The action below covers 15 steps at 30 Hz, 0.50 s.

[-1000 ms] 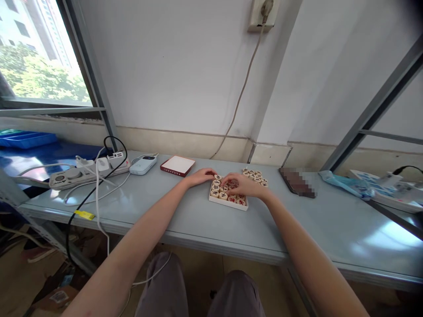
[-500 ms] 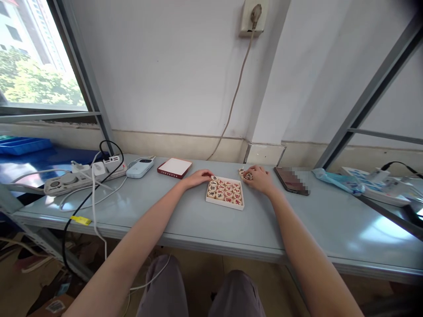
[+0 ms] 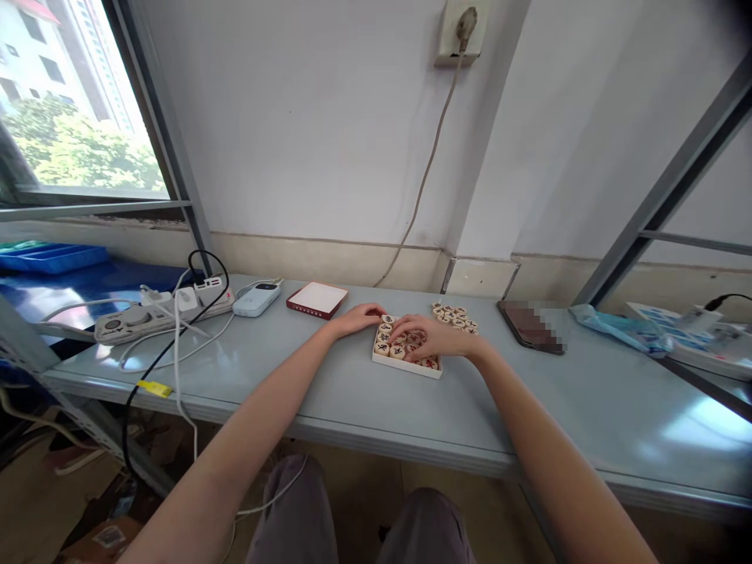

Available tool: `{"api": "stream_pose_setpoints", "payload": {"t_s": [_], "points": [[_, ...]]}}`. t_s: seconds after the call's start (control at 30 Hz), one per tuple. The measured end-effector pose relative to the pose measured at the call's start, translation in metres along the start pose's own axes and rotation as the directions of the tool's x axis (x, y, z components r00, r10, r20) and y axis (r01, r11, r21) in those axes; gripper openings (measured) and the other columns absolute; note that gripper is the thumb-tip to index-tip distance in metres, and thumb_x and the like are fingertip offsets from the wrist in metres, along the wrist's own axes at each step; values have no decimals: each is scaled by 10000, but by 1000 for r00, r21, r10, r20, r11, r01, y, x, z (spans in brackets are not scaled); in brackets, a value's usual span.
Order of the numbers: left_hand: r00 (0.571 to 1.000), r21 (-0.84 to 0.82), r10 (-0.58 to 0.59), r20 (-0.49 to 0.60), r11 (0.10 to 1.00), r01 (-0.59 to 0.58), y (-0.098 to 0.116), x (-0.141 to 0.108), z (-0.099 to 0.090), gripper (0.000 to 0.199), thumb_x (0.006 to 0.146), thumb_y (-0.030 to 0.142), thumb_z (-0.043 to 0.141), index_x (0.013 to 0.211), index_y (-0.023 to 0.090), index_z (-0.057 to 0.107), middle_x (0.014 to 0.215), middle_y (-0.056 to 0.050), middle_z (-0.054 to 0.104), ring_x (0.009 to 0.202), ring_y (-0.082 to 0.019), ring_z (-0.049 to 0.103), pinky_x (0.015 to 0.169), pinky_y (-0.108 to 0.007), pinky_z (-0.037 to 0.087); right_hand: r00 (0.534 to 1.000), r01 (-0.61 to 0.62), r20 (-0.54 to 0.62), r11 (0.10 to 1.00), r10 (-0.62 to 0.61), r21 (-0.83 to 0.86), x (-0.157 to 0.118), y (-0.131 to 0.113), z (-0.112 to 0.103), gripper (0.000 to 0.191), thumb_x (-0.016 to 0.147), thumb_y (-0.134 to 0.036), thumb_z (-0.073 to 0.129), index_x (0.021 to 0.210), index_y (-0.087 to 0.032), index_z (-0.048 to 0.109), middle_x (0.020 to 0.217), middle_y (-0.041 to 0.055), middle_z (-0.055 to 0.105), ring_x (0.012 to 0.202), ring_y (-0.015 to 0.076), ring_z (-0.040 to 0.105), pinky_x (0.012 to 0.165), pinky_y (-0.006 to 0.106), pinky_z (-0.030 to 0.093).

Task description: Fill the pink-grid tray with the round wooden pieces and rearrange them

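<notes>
A shallow white box (image 3: 406,367) holds rows of round Chinese chess pieces (image 3: 381,348) with red and black characters. My left hand (image 3: 358,319) bends its fingers around the box's far left corner, steadying it. Over the box reaches my right hand (image 3: 432,338), thumb and fingers curled down among the pieces. It pinches a chess piece, largely covered by the fingers. Right behind that hand, several loose chess pieces (image 3: 455,315) lie flat on the table, partly hidden by it.
On the grey table (image 3: 352,399) lie a red-edged box lid (image 3: 318,300), a pale blue power bank (image 3: 257,300) and a power strip (image 3: 135,323) with tangled cables at left. A phone (image 3: 530,327) and a blue plastic packet (image 3: 620,330) lie at right.
My right hand has moved left from the loose pieces to above the box, uncovering more of the loose pieces. My left hand stays at the box corner. The view has shifted slightly.
</notes>
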<state>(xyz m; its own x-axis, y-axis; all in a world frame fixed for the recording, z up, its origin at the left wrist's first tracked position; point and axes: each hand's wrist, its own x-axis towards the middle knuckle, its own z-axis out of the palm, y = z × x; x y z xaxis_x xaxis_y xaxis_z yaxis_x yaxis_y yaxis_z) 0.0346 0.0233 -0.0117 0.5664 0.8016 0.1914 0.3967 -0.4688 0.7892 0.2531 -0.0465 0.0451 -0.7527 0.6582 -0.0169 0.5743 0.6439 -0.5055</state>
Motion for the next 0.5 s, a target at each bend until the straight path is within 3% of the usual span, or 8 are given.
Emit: {"api": "stream_pose_setpoints", "payload": {"t_s": [0.23, 0.5], "points": [[1000, -2, -15, -4, 1000, 15, 2, -1, 0, 291, 755, 295, 501, 1002, 176, 598, 1095, -42, 607, 1044, -186, 528, 933, -280, 381, 999, -32, -32, 997, 29, -68, 2, 0, 3, 279, 663, -354, 656, 935, -293, 643, 1142, 11, 538, 1091, 227, 459, 958, 351, 333], [1000, -6, -1, 2, 1000, 2, 2, -1, 0, 295, 758, 309, 504, 1004, 178, 599, 1110, -43, 600, 1052, -189, 521, 931, -285, 376, 997, -61, -48, 997, 59, -49, 0, -5, -2, 302, 670, -434, 640, 933, -286, 636, 1139, 17, 534, 1086, 222, 466, 919, 320, 359]]}}
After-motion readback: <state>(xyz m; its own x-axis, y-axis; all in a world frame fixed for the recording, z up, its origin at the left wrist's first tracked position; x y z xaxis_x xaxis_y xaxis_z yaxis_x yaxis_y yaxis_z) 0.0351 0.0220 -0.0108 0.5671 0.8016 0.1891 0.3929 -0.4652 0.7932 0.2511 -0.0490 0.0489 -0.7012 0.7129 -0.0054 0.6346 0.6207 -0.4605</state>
